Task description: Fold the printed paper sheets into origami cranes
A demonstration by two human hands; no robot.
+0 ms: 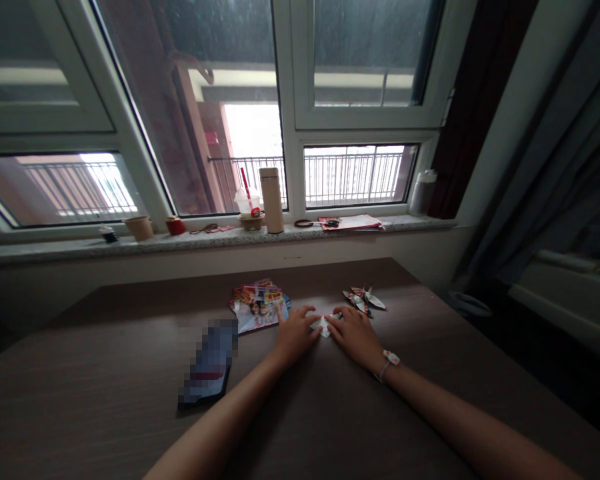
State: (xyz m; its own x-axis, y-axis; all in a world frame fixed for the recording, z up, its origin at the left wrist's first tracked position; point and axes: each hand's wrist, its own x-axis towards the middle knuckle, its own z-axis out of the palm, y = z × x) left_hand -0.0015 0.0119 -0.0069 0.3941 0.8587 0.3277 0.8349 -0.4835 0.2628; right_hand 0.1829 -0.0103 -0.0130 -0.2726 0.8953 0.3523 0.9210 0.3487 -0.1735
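Note:
Between my hands, on the brown table, lies a small piece of white folded paper (pixel 325 327) with a pointed lower end. My left hand (pixel 296 333) holds its left side with thumb and forefinger, the other fingers spread away. From the right, my right hand (pixel 356 333) has its fingertips on the paper's other side; a bracelet circles that wrist. Just beyond the right hand are folded paper cranes (pixel 364 300) with printed patterns. A fanned stack of colourful printed sheets (pixel 259 308) lies beyond the left hand. The fingers partly cover the paper.
A phone-like dark object (pixel 210 363), pixelated, lies left of my left forearm on the table (pixel 105 373). Along the windowsill (pixel 205 240) stand a beige bottle (pixel 271 200), a drink cup with a red straw (pixel 247 200), a paper cup (pixel 139 228), scissors (pixel 333 223) and papers (pixel 360 222).

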